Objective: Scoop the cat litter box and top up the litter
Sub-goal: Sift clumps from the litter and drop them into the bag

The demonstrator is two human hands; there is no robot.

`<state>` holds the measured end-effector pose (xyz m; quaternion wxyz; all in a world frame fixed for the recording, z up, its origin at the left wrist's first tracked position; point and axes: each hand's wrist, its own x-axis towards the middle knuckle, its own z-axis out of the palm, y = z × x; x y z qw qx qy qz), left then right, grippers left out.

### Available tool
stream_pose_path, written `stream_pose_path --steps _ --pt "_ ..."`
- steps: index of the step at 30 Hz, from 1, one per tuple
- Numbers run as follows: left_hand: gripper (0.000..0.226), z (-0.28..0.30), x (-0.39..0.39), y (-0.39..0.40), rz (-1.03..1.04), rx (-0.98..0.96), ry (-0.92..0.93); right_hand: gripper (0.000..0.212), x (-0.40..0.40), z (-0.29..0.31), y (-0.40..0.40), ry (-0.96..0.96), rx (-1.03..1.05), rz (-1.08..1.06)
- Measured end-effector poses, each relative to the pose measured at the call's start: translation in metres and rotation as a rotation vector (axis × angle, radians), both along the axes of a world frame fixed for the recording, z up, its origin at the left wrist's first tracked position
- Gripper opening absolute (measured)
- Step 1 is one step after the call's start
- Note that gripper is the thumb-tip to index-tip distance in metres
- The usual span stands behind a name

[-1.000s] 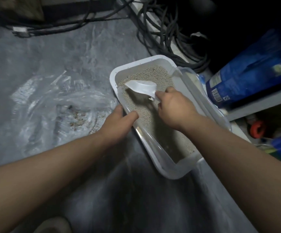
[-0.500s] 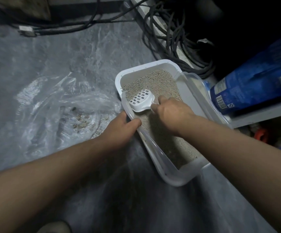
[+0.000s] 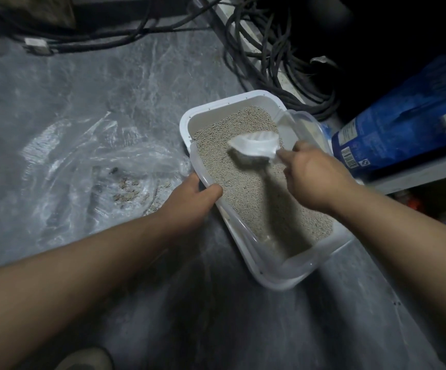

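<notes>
- Head view, floor: grey marbled floor fills the frame; we see our two bare forearms reaching in from the bottom edge.
- Head view, box: our litter box, white with a translucent upper rim, sits on the floor at centre right, set at a slant with its far end toward the top of the frame. Pale grainy litter covers its bottom.
- Head view, left hand: our left hand grips the box's left rim, fingers curled on the outer side and thumb hooked over the inner edge.
- Head view, right hand: our right hand is over the litter, fingers closed round the handle of the scoop. The handle itself is hidden in the fist.
- Head view, scoop: white, blurred, its head over the litter in the far half of the box, pointing left. We cannot tell whether it touches the litter or carries any.
- Head view, bag: a clear plastic bag lies crumpled on the floor just left of the box, its edge touching the box's left wall; small clumps sit inside it.
- Head view, surroundings: black cables are coiled beyond the box's far end. A blue sack with a barcode lies on a ledge to the right of the box.
</notes>
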<state>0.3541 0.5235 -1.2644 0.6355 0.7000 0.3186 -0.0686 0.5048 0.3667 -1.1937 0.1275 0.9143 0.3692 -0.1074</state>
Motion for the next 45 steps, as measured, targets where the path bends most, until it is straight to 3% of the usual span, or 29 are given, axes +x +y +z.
stream_pose_path --steps 7,17,24,28,33,40,42,45 --pt "0.008 0.001 0.000 -0.002 0.018 -0.025 -0.015 0.048 0.043 -0.049 0.044 0.017 0.033 -0.310" --pt "0.010 0.004 -0.001 0.002 -0.029 -0.014 -0.009 0.036 0.020 -0.017 0.046 0.214 -0.129 -0.066" --pt "0.019 0.002 -0.001 0.004 -0.055 0.020 -0.015 0.019 0.047 0.008 0.037 0.057 0.000 -0.153" --pt "0.021 0.001 -0.002 0.004 -0.064 0.029 -0.018 0.032 0.069 -0.016 0.051 0.007 -0.044 -0.162" --pt "0.018 -0.001 -0.002 0.005 -0.058 0.042 -0.007 0.031 0.054 -0.035 0.052 0.094 -0.147 -0.175" --pt "0.017 0.000 -0.003 0.006 -0.075 0.026 -0.025 0.031 0.015 -0.008 0.012 0.212 -0.294 -0.164" --pt "0.018 -0.001 -0.002 0.005 -0.074 0.034 -0.023 0.029 0.014 0.000 0.000 0.309 -0.246 -0.247" --pt "0.018 -0.002 -0.002 0.003 -0.069 0.050 -0.018 0.016 0.016 0.011 -0.023 0.588 0.073 -0.612"
